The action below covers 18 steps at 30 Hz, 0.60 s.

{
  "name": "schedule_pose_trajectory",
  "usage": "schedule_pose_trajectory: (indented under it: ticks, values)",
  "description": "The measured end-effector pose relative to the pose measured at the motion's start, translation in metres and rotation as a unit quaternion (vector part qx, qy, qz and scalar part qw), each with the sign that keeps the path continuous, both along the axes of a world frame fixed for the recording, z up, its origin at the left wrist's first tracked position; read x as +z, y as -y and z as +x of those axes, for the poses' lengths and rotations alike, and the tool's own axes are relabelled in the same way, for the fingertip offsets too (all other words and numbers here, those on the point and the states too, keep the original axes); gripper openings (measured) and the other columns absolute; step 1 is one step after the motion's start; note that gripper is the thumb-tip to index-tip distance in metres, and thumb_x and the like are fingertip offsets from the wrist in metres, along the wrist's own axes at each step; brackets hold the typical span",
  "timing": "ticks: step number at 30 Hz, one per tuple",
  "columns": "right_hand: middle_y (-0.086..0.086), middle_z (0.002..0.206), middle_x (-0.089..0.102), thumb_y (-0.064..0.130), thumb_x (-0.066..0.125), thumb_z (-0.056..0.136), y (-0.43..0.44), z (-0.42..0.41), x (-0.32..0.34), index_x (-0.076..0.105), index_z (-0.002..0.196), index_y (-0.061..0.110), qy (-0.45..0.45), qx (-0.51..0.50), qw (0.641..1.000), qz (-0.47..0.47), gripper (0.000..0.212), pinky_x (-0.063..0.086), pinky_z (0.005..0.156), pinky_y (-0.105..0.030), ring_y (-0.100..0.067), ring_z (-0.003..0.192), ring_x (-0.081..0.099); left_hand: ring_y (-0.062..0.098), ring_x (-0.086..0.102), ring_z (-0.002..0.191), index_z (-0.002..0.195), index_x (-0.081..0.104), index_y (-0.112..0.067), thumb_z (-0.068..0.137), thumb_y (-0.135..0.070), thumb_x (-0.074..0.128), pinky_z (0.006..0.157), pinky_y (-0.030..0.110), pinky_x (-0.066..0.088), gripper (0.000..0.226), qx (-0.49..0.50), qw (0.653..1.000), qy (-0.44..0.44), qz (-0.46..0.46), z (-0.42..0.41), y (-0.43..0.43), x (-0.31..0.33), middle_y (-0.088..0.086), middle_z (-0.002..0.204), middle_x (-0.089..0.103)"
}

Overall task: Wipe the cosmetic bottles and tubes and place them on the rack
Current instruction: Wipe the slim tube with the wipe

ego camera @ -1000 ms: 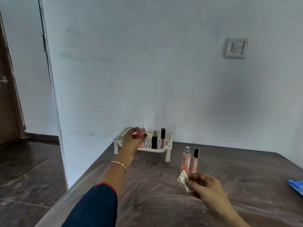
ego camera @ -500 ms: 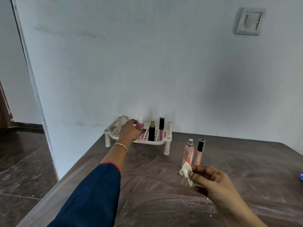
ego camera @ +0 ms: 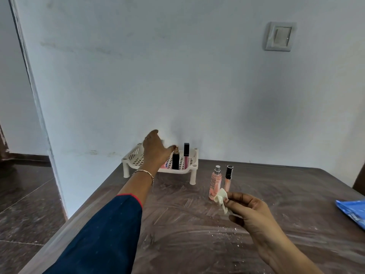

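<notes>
The left hand (ego camera: 156,149) has let go of the small pink bottle (ego camera: 164,165) it gripped 0.5 s ago and now lifts above the rack, fingers loosely spread and holding nothing.

The dusty brown table (ego camera: 197,234) carries everything. At its far edge against the wall stands the white rack (ego camera: 192,167), holding 3 items: the small pink bottle, mostly hidden behind the left hand, a black bottle (ego camera: 175,161) and a pink gloss tube (ego camera: 186,155), all upright. The right hand (ego camera: 250,212) hangs near the table's middle, thumb and fingertips pinching a crumpled white cloth (ego camera: 221,198). Just beyond the cloth stand 2 unwiped pieces, close beside each other: a peach spray bottle (ego camera: 214,180) and a black-capped tube (ego camera: 228,177).

The release looks finished, so the next pick is likely the spray bottle. Both pieces are slim and tall; the left hand should grip 1 low on its body without brushing its neighbour, then bring it to the cloth.
</notes>
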State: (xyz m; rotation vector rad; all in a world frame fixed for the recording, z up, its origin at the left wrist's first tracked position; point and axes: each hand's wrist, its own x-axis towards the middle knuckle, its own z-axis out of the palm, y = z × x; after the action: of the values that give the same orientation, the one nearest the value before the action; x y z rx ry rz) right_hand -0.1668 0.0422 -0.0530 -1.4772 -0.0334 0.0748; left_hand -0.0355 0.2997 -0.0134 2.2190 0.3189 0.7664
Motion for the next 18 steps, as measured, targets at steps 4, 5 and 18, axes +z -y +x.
schedule_pose_trajectory:
  ticks: [4, 5, 18]
  values:
    - [-0.002, 0.077, 0.075, 0.006, 0.07, 0.082, 0.009, -0.009, 0.002, 0.073, 0.094, 0.007, -0.004, -0.007, 1.0, 0.011, 0.012, 0.046, 0.064, -0.024, -0.002, 0.058, 0.063, 0.022, 0.033, 0.136, 0.135, 0.044, -0.018, 0.089, -0.031, 0.06, 0.106, 0.044, 0.028, 0.051, 0.04, 0.987, 0.117, 0.105, -0.019, 0.04, 0.024, 0.003, 0.144, 0.042]
    - [-0.002, 0.076, 0.074, 0.006, 0.07, 0.082, 0.011, -0.011, 0.002, 0.073, 0.094, 0.006, -0.004, -0.01, 1.0, 0.014, 0.012, 0.045, 0.063, -0.024, -0.001, 0.056, 0.063, 0.021, 0.037, 0.132, 0.129, 0.051, -0.022, 0.089, -0.033, 0.058, 0.103, 0.042, 0.028, 0.042, 0.032, 0.981, 0.136, 0.135, -0.022, 0.052, 0.029, 0.001, 0.138, 0.048]
    - [-0.002, 0.078, 0.074, 0.008, 0.07, 0.083, 0.053, -0.016, -0.014, 0.072, 0.094, 0.009, -0.035, -0.056, 0.996, 0.064, 0.011, 0.046, 0.063, -0.022, -0.005, 0.064, 0.062, 0.025, 0.036, 0.132, 0.114, 0.062, -0.039, 0.083, -0.059, 0.059, 0.099, 0.044, 0.024, 0.038, -0.19, 0.94, -0.151, 0.241, -0.012, 0.135, 0.0, -0.002, 0.136, 0.049]
